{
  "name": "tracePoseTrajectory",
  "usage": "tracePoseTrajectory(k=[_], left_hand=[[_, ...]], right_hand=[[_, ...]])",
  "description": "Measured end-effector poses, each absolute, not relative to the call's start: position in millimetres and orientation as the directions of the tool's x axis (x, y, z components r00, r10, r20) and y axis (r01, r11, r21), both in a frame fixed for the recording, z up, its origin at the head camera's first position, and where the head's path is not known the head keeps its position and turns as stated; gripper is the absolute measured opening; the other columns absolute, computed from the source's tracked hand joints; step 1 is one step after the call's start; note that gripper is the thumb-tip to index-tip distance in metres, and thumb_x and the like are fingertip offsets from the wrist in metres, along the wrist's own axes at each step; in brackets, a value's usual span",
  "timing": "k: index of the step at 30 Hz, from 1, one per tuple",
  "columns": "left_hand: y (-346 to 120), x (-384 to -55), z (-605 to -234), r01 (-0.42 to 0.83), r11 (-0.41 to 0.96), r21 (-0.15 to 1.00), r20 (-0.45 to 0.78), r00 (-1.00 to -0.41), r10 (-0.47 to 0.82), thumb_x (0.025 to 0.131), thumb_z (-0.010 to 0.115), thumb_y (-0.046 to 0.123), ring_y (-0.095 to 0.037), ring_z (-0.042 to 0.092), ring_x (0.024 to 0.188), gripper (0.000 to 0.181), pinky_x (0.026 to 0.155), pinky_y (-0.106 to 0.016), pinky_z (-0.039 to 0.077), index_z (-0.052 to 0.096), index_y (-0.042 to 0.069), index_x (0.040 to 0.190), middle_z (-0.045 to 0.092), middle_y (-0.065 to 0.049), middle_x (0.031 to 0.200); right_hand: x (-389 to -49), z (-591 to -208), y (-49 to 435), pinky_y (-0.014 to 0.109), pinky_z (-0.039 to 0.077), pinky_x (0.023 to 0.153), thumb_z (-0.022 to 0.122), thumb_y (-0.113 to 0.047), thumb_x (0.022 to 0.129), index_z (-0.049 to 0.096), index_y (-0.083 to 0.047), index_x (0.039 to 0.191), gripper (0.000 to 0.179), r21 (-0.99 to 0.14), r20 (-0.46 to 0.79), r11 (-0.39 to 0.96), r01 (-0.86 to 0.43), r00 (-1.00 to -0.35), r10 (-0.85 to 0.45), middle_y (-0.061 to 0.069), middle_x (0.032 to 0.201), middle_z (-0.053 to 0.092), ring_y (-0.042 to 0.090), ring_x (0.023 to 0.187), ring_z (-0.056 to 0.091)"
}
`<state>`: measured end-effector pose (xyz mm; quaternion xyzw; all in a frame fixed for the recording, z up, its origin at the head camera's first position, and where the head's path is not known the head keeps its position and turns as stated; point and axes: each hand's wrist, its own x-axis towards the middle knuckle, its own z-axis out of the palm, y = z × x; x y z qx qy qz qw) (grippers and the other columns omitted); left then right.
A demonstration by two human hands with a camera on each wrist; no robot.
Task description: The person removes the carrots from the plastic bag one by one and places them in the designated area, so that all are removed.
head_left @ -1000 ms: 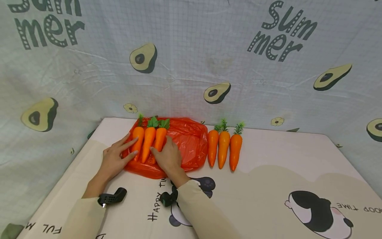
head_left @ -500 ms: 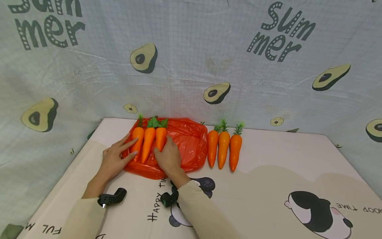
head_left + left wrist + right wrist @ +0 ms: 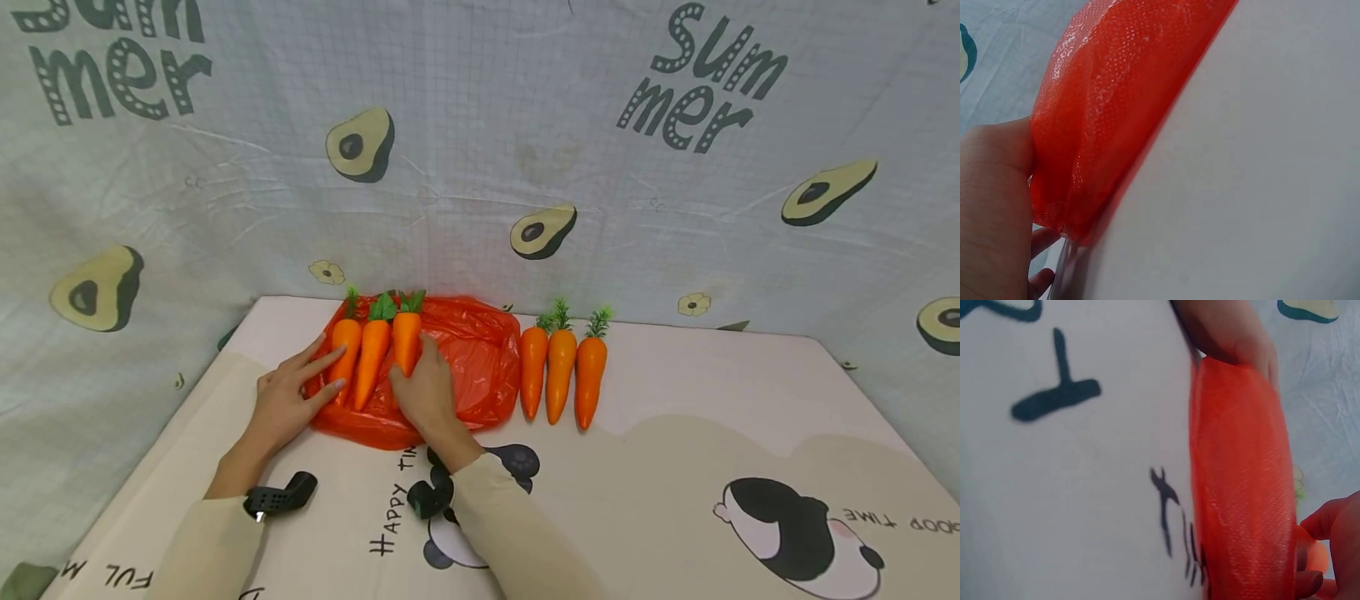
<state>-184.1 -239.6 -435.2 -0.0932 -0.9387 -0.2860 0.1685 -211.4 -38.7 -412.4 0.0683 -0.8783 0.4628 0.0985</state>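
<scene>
A red plastic bag point(image 3: 480, 367) lies on the table, with three carrots in a row on it, leafy tops pointing away. My left hand point(image 3: 283, 402) rests at the bag's left side, straight fingers over the leftmost carrot point(image 3: 347, 335). Beside that lies the middle carrot point(image 3: 372, 358), untouched. Between thumb and fingers my right hand point(image 3: 427, 393) pinches the right carrot point(image 3: 406, 337), hiding its tip. In the right wrist view that carrot point(image 3: 1318, 557) peeks out orange behind the bag point(image 3: 1244, 481). Bulging red plastic point(image 3: 1110, 94) fills much of the left wrist view beside the hand point(image 3: 994, 200).
Three more carrots point(image 3: 562, 375) lie side by side on the table point(image 3: 675, 375), just right of the bag. Behind the table's far edge hangs a pale cloth point(image 3: 450, 150) printed with avocados. Dark wrist cameras point(image 3: 281, 497) sit on both wrists.
The right hand has shifted the right carrot slightly away from me and straightened it, widening the gap to the middle carrot. The left hand stays in place.
</scene>
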Motion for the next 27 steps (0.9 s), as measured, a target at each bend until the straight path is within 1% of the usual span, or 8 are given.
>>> tracePoseTrajectory(k=[6,12,14,17,21,24,27], left_hand=[[-240.4,-185.8,-437.2,0.277,0.817,0.505,0.374,-0.924,0.082,0.091,0.064,0.033,-0.047,0.031,0.130,0.055,0.093,-0.063,0.021,0.051,0.009,0.138,0.030,-0.020,0.151],[-239.0,-185.5,-435.4,0.271,0.816,0.511,0.361,-0.929,0.083,0.091,0.064,0.032,-0.047,0.030,0.130,0.055,0.093,-0.062,0.021,0.050,0.008,0.139,0.030,-0.020,0.152],[-238.8,-184.9,-434.2,0.267,0.816,0.513,0.356,-0.931,0.081,0.091,0.064,0.031,-0.047,0.030,0.130,0.055,0.093,-0.062,0.021,0.050,0.008,0.139,0.029,-0.020,0.152],[-238.6,-184.3,-433.3,0.262,0.814,0.518,0.348,-0.934,0.079,0.091,0.064,0.030,-0.046,0.030,0.131,0.055,0.093,-0.062,0.020,0.050,0.008,0.139,0.029,-0.020,0.152],[-239.0,-185.2,-434.2,0.268,0.816,0.513,0.355,-0.931,0.083,0.091,0.064,0.030,-0.047,0.030,0.130,0.055,0.092,-0.062,0.021,0.049,0.008,0.139,0.029,-0.020,0.152],[-239.3,-186.4,-435.4,0.273,0.820,0.504,0.365,-0.927,0.085,0.091,0.064,0.030,-0.047,0.031,0.129,0.055,0.091,-0.062,0.021,0.050,0.008,0.139,0.030,-0.020,0.151],[-239.3,-186.4,-435.4,0.273,0.820,0.503,0.365,-0.927,0.085,0.091,0.065,0.030,-0.048,0.031,0.129,0.055,0.091,-0.062,0.021,0.050,0.008,0.139,0.030,-0.020,0.151]], right_hand=[[-213.0,-406.6,-36.3,0.038,0.051,0.087,0.065,-0.022,0.089,0.043,0.000,0.137,0.057,-0.787,0.262,0.571,-0.233,-0.965,-0.034,0.017,0.119,0.060,0.028,0.099,0.061],[-213.0,-398.3,-29.4,0.038,0.052,0.085,0.064,-0.020,0.089,0.042,0.000,0.138,0.057,-0.807,0.266,0.538,-0.243,-0.963,-0.037,0.018,0.116,0.060,0.028,0.095,0.060],[-212.3,-396.0,-26.1,0.036,0.053,0.082,0.064,-0.021,0.089,0.041,-0.001,0.139,0.058,-0.808,0.257,0.540,-0.234,-0.966,-0.035,0.016,0.115,0.061,0.025,0.091,0.060],[-211.2,-393.3,-20.2,0.031,0.054,0.072,0.064,-0.022,0.089,0.040,-0.002,0.139,0.059,-0.814,0.248,0.536,-0.223,-0.968,-0.027,0.012,0.103,0.061,0.022,0.081,0.058],[-210.3,-392.4,-12.1,0.026,0.048,0.057,0.064,-0.023,0.089,0.040,-0.001,0.139,0.059,-0.827,0.241,0.518,-0.218,-0.970,-0.024,0.007,0.086,0.055,0.019,0.066,0.052],[-209.8,-393.3,-6.7,0.024,0.046,0.054,0.063,-0.023,0.089,0.040,-0.002,0.140,0.059,-0.828,0.230,0.520,-0.211,-0.973,-0.028,0.005,0.083,0.053,0.017,0.063,0.051],[-209.8,-393.9,-1.8,0.023,0.047,0.054,0.063,-0.023,0.090,0.039,-0.003,0.141,0.060,-0.821,0.221,0.533,-0.202,-0.975,-0.029,0.005,0.083,0.054,0.017,0.064,0.051]])
